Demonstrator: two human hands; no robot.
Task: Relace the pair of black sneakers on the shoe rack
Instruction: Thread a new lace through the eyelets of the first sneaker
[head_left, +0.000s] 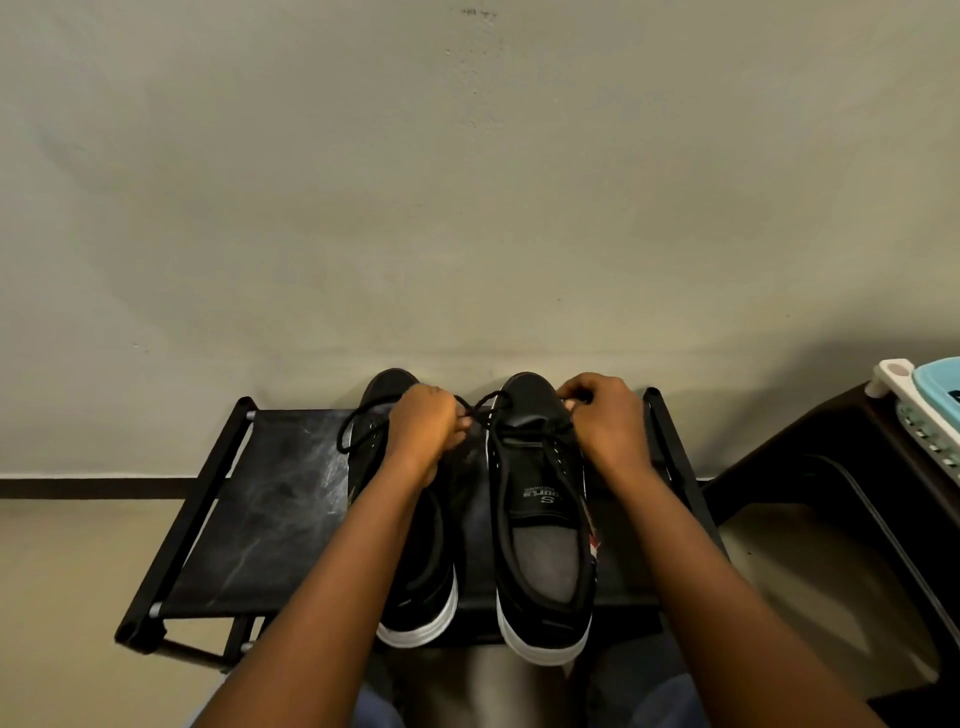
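Observation:
Two black sneakers with white soles stand side by side on the shoe rack (270, 499), toes toward the wall. The right sneaker (543, 561) shows a grey insole and a printed tongue. My forearm partly covers the left sneaker (421, 597). A black lace (498, 452) runs across the right sneaker's front eyelets. My left hand (423, 428) pinches one end of this lace between the two shoes. At the shoe's right side my right hand (605, 415) pinches the other end. A loose lace loop (358, 426) lies on the left sneaker.
The rack has a black fabric top and a black frame, and it stands against a pale wall. A dark chair or stool (841, 467) is at the right, with a white and teal basket (930, 400) on it. My knees are below the rack's front edge.

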